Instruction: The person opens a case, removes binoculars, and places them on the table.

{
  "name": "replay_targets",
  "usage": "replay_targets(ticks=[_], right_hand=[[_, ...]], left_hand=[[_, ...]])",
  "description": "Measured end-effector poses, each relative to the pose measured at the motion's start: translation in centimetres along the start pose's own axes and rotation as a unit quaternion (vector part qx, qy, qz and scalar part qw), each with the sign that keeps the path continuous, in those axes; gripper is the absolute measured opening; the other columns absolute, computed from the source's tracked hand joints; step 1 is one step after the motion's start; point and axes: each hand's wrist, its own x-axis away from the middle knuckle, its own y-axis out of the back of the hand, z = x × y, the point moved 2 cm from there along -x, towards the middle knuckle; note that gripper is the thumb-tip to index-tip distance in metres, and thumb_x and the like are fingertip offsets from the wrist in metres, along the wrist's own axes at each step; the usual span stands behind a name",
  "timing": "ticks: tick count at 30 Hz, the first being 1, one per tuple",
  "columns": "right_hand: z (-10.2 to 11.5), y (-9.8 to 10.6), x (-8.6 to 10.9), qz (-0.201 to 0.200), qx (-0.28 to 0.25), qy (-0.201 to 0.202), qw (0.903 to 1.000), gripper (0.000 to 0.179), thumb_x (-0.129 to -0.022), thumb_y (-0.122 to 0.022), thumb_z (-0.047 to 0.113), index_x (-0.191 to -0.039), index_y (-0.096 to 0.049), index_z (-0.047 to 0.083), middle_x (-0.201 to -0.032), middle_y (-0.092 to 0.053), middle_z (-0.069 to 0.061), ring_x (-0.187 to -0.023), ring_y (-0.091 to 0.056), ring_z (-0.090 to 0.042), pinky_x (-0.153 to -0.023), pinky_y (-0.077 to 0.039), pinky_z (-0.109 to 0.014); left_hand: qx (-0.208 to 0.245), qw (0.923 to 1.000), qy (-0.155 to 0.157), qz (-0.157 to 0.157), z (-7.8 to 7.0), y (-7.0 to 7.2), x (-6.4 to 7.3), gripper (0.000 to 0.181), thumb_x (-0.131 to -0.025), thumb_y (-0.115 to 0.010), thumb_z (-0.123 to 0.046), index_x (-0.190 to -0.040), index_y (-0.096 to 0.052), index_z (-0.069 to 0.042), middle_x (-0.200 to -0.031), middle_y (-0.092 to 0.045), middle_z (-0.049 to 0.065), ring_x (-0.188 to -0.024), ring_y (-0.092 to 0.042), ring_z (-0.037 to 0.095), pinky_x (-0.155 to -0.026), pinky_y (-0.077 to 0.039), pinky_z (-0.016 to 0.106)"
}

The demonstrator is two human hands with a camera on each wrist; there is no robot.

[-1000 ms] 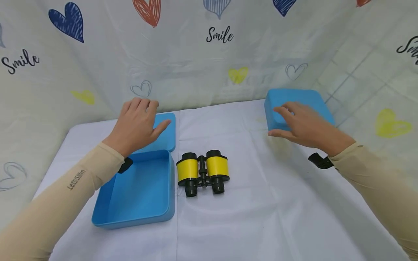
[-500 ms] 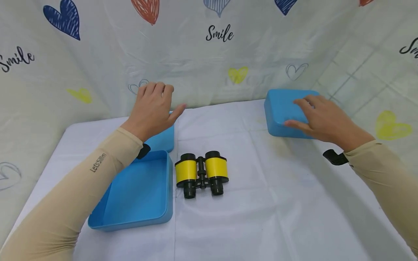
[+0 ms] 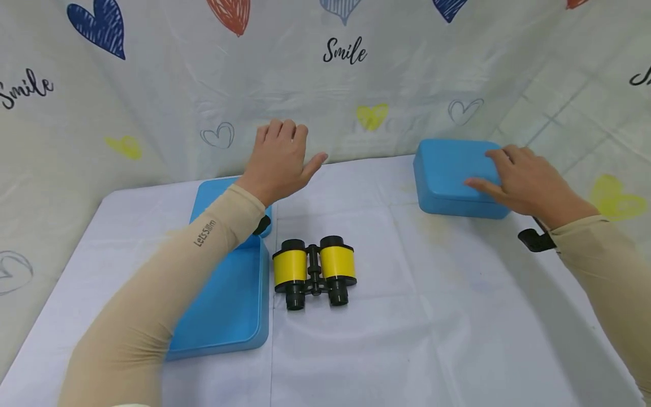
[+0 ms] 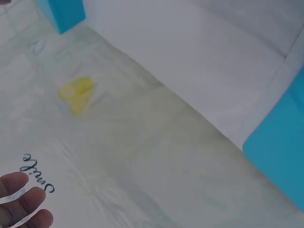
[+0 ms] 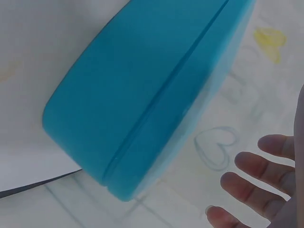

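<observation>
My left hand [image 3: 280, 164] hovers over the back edge of the table, fingers loose and thumb out to the right, holding nothing. My right hand [image 3: 534, 183] hangs over the right end of a closed blue box [image 3: 452, 169]. In the right wrist view its fingers [image 5: 261, 171] are spread and apart from that box [image 5: 118, 90]. Yellow-and-black binoculars [image 3: 338, 262] lie between the hands. Left of them sits an open blue box [image 3: 229, 311], partly covered by my left sleeve. Behind it lies a flat blue lid [image 3: 216, 192], also partly covered.
A white cloth [image 3: 386, 339] covers the table. Close behind its back edge hangs a pale sheet [image 3: 285, 73] printed with hearts and words. The lid's corner [image 4: 280, 147] shows in the left wrist view, with the closed box's corner [image 4: 64, 14] opposite.
My left hand has moved right and farther back, from over the lid toward the middle. My right hand has drawn right across the closed box. The boxes and binoculars have stayed put.
</observation>
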Motion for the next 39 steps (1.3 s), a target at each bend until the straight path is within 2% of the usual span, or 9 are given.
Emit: replay_targets(ticks=[6, 13, 17, 27, 39], right_hand=[[-1.6, -0.7, -0.1, 0.009, -0.016, -0.021, 0.9996, 0.085, -0.105, -0.050, 0.057, -0.145, -0.041, -0.017, -0.137, -0.047, -0.044, -0.120, -0.045, -0.060, -0.100, -0.039, -0.075], [-3.2, -1.6, 0.0, 0.043, -0.033, -0.067, 0.9963, 0.092, -0.105, -0.042, 0.063, -0.149, -0.034, -0.018, -0.142, -0.039, -0.047, -0.126, -0.039, -0.063, -0.103, -0.035, -0.078], [-4.2, -2.2, 0.2, 0.064, -0.038, -0.093, 0.9929, 0.096, -0.104, -0.038, 0.066, -0.149, -0.030, -0.019, -0.142, -0.034, -0.050, -0.126, -0.037, -0.064, -0.100, -0.036, -0.080], [-6.2, -3.7, 0.1, 0.095, -0.050, -0.114, 0.9876, 0.103, -0.104, -0.035, 0.068, -0.146, -0.026, -0.026, -0.138, -0.036, -0.052, -0.122, -0.041, -0.066, -0.098, -0.038, -0.078], [-7.6, -3.6, -1.0, 0.175, -0.096, -0.135, 0.9707, 0.106, -0.104, -0.021, 0.068, -0.141, -0.026, -0.031, -0.135, -0.036, -0.056, -0.115, -0.046, -0.066, -0.097, -0.039, -0.078]], left_hand=[[-0.018, 0.9993, -0.028, -0.016, -2.6, -1.0, -1.1, 0.060, -0.106, -0.043, -0.058, -0.126, -0.055, -0.002, -0.118, -0.059, 0.017, -0.115, -0.052, 0.035, -0.101, -0.041, 0.047], [-0.019, 0.9993, -0.029, 0.013, -5.0, -2.2, -2.3, 0.062, -0.106, -0.040, -0.062, -0.128, -0.054, -0.006, -0.122, -0.058, 0.013, -0.118, -0.051, 0.032, -0.105, -0.041, 0.045], [-0.017, 0.9993, -0.030, 0.017, -6.1, -3.2, -3.1, 0.062, -0.106, -0.037, -0.062, -0.128, -0.054, -0.007, -0.120, -0.058, 0.012, -0.117, -0.051, 0.031, -0.103, -0.041, 0.044], [-0.007, 0.9986, -0.023, 0.047, -8.1, -5.4, -4.6, 0.062, -0.107, -0.034, -0.063, -0.132, -0.052, -0.009, -0.124, -0.058, 0.010, -0.118, -0.050, 0.028, -0.103, -0.041, 0.042], [-0.005, 0.9987, -0.028, 0.043, -9.9, -7.0, -5.2, 0.061, -0.107, -0.034, -0.063, -0.126, -0.056, -0.010, -0.116, -0.061, 0.008, -0.112, -0.053, 0.027, -0.100, -0.042, 0.041]])
